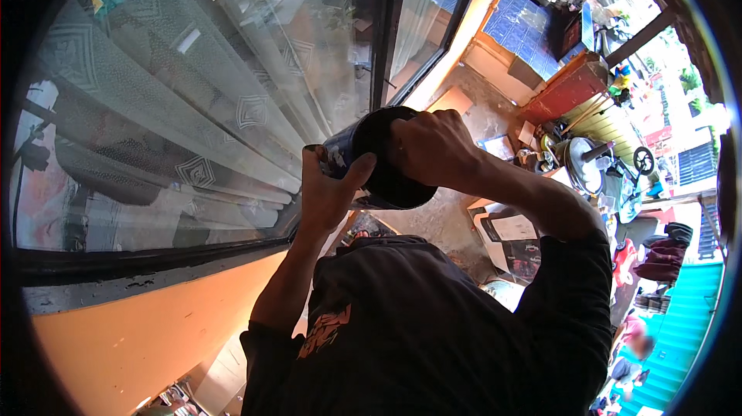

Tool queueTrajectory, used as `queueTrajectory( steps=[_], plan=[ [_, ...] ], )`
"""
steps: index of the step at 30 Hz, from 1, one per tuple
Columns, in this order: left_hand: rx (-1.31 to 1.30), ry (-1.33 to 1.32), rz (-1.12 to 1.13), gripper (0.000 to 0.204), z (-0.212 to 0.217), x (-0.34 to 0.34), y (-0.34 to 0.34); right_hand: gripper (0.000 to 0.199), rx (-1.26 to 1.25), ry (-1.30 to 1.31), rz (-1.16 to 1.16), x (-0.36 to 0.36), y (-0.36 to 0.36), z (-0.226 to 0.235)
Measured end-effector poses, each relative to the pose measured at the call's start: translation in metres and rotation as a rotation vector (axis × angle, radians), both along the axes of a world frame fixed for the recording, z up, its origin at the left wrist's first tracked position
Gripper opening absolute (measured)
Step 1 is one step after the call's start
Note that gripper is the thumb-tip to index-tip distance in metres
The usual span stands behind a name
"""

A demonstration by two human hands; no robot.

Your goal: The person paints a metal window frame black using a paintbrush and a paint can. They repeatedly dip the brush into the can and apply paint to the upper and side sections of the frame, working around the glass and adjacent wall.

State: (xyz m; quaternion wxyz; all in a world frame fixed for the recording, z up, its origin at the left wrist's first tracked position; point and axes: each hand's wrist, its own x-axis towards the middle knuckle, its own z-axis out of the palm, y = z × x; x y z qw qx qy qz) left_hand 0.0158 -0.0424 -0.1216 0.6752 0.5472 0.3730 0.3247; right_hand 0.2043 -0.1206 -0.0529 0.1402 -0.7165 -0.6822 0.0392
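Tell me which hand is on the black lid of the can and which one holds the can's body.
The right hand covers the black lid from above; the left hand grips the can by its side.

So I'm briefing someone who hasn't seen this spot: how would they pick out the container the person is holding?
Start at the big dark-framed window with pale patterned curtains. Just right of its lower corner, the left hand and the right hand grip a dark round can with a wide black open mouth. Nothing else here is held in both hands.
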Motion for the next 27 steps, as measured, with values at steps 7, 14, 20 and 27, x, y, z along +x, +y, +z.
queueTrajectory(
  steps=[7,14,20,27],
  plan=[
    [0.005,0.043,-0.011,0.068,-0.013,0.003,0.003,0.021,-0.017,-0.052,0.014,0.003,0.001,0.003],
    [0.015,0.04,-0.014,0.065,-0.01,0.004,0.003,0.025,-0.043,-0.02,-0.029,0.008,0.001,0.01],
    [-0.018,0.022,-0.02,0.066,-0.01,0.002,0.005,0.025,-0.055,0.189,0.028,0.014,0.008,0.018],
    [0.027,0.049,0.03,0.056,-0.018,0.001,0.01,0.033,-0.265,0.4,0.027,0.018,0.011,0.015]
  ],
)
